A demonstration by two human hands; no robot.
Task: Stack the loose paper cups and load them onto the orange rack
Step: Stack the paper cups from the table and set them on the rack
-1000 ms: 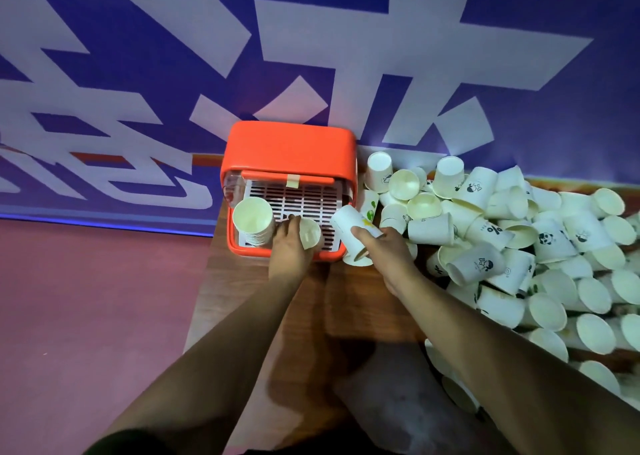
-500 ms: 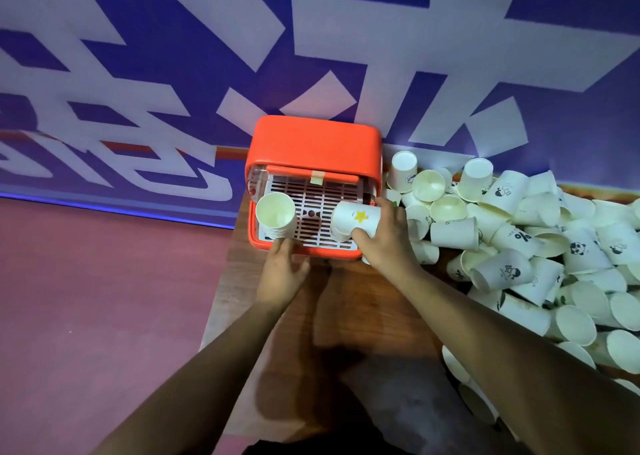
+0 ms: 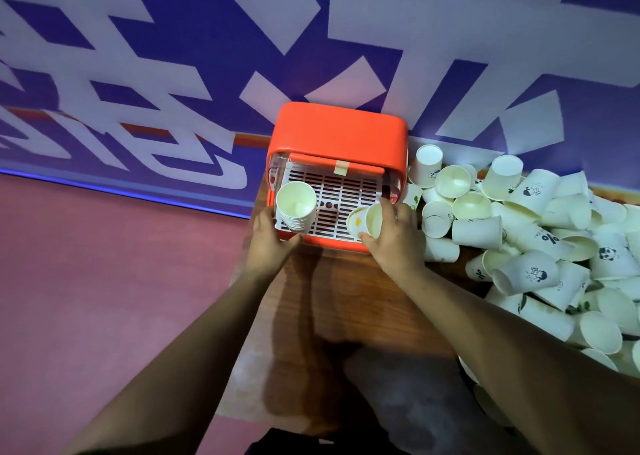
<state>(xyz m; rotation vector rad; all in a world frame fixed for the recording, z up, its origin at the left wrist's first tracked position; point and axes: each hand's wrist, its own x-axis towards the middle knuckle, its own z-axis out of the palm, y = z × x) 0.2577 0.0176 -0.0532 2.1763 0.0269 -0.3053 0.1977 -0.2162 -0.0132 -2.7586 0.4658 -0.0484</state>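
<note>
Wall (image 3: pixel 207 38), blue with big white shapes, fills the back. Under it we see the table (image 3: pixel 346 298), with the heap of loose cups (image 3: pixel 536 239) sprawled over its right side, most of them tipped over.

The orange rack (image 3: pixel 343 132) sits at the table's far left end against the wall, its white grille facing us. On the grille's left part stands the stack (image 3: pixel 296 206), mouth open up towards us.

The right hand (image 3: pixel 394 239) is at the rack's front right corner, fingers and thumb wrapped round one cup (image 3: pixel 367 220) (the one with a yellow mark). That cup lies on its side over the grille, base pointing left and mouth to the right.

The left hand (image 3: pixel 272 243) is curled at the rack's front left corner, right under the stack. We cannot tell whether it grips the stack's foot or only braces the rack.

We judge the step to be nesting this cup. The stack lies to the left of the right hand, across the grille. The cup's long axis runs sideways while the stack's runs upright, so the cup must be tipped base-down before it will drop in. The left hand is nearer and could steady the stack.
</note>
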